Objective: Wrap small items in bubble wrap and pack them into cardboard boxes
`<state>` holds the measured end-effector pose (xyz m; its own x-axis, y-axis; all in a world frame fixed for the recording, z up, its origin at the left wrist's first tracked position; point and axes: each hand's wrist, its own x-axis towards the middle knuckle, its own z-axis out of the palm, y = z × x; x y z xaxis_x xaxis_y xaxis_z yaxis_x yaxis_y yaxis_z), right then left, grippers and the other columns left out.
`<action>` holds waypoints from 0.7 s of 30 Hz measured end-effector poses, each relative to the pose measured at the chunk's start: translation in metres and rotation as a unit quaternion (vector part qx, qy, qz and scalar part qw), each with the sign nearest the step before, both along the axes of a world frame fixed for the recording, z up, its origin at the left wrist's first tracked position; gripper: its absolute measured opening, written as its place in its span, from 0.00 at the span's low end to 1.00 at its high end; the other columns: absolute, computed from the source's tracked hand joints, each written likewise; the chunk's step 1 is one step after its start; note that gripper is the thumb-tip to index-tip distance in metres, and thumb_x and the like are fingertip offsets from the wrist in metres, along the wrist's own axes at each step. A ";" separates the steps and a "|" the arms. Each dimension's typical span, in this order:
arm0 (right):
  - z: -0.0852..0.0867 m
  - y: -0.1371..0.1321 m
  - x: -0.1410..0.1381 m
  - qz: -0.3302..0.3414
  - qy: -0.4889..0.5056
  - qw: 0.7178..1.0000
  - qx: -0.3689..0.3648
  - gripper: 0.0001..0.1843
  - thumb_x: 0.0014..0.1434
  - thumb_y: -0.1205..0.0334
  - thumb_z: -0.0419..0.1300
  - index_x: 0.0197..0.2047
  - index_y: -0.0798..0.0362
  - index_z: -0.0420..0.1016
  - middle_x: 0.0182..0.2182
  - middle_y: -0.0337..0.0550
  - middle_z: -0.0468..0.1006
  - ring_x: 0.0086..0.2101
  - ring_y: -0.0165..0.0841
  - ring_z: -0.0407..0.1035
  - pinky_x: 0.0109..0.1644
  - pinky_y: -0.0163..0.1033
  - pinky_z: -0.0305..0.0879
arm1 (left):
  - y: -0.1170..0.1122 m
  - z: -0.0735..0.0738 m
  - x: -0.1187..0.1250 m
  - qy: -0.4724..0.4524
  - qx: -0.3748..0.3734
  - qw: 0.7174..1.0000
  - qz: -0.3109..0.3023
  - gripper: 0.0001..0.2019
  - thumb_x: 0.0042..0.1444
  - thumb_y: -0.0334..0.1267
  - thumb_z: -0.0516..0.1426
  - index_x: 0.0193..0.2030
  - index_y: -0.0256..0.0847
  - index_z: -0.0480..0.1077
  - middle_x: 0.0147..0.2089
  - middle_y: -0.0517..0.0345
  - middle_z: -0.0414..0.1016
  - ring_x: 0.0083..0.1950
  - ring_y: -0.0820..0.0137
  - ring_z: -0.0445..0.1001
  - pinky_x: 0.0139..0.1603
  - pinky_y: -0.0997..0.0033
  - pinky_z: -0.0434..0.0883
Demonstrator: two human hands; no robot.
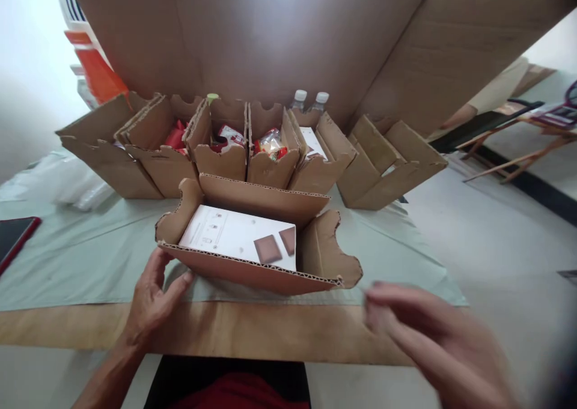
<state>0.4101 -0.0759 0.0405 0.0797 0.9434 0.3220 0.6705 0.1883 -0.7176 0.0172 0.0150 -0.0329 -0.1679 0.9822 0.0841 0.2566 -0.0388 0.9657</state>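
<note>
In front of me on the cloth stands an open cardboard box (252,275) with scalloped end walls. Inside it lies a white carton (234,235) printed with brown squares and small drawings. My left hand (155,295) grips the box's near left corner, its thumb by the front wall and its fingertips partly hidden by the cardboard. To the right of the box, apart from it, my right hand (419,325) is smeared by motion. Its fingers are too blurred to show whether they hold anything.
Several cardboard bins (220,161) stand in a row behind, some with packets; one holds another white carton (313,143). Two capped bottles (321,101) show behind them. A cardboard panel (279,42) rises at the back. Clear plastic (67,181) and a dark red-edged device (15,241) lie left.
</note>
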 end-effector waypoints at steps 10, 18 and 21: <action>-0.022 0.076 -0.068 -0.015 0.071 0.993 -0.088 0.21 0.60 0.43 0.64 0.44 0.53 0.79 0.40 0.51 0.85 0.35 0.42 0.75 0.34 0.43 0.72 | 0.023 0.014 0.038 -0.032 -0.028 0.998 -0.052 0.30 0.52 0.57 0.67 0.54 0.38 0.72 0.51 0.46 0.81 0.51 0.56 0.78 0.51 0.60 0.75; -0.061 0.116 -0.056 -0.043 0.070 0.996 -0.026 0.20 0.58 0.43 0.63 0.44 0.50 0.74 0.37 0.47 0.83 0.36 0.41 0.75 0.42 0.46 0.72 | 0.067 0.005 0.054 -0.039 0.019 0.994 -0.102 0.31 0.55 0.48 0.62 0.64 0.39 0.67 0.59 0.44 0.78 0.61 0.54 0.75 0.63 0.51 0.72; -0.077 0.116 -0.056 -0.039 0.039 0.996 -0.065 0.19 0.59 0.43 0.62 0.41 0.50 0.74 0.34 0.47 0.82 0.34 0.41 0.74 0.39 0.45 0.70 | 0.058 -0.001 0.050 -0.025 0.017 0.993 -0.113 0.31 0.55 0.41 0.61 0.67 0.38 0.66 0.65 0.43 0.75 0.68 0.52 0.71 0.71 0.47 0.67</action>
<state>0.3542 0.0404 -0.0363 0.1753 0.9666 0.1870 0.6202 0.0391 -0.7834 0.0670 0.0727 -0.0337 0.0519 0.9921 0.1146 0.1901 -0.1225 0.9741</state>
